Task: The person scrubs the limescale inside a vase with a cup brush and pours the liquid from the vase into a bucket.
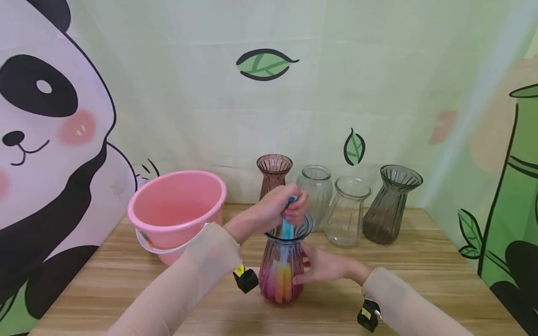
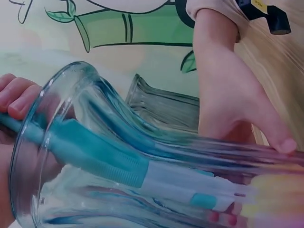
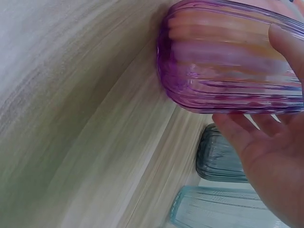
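Note:
A ribbed glass vase (image 1: 267, 273), bluish at its flared rim and purple toward the base, stands upright on the wooden table. Inside it is a cleaning brush (image 2: 104, 149) with a teal and white handle and a yellow-orange head that looks like sponge, down in the purple lower part. My left hand (image 1: 286, 204) grips the top of the brush handle just above the rim, its fingers curled round it. Lower down, my right hand (image 1: 322, 265) holds the vase from the right side, thumb on the near face and fingers behind the glass.
At the left stands a pink bucket (image 1: 176, 224) with a white handle. Behind the held vase are a brown vase (image 1: 274, 175) and a clear rounded vase (image 1: 321, 191). Another clear vase (image 1: 344, 219) and a grey vase (image 1: 384, 214) stand to the right. A panda-print curtain (image 1: 269, 116) backs the table.

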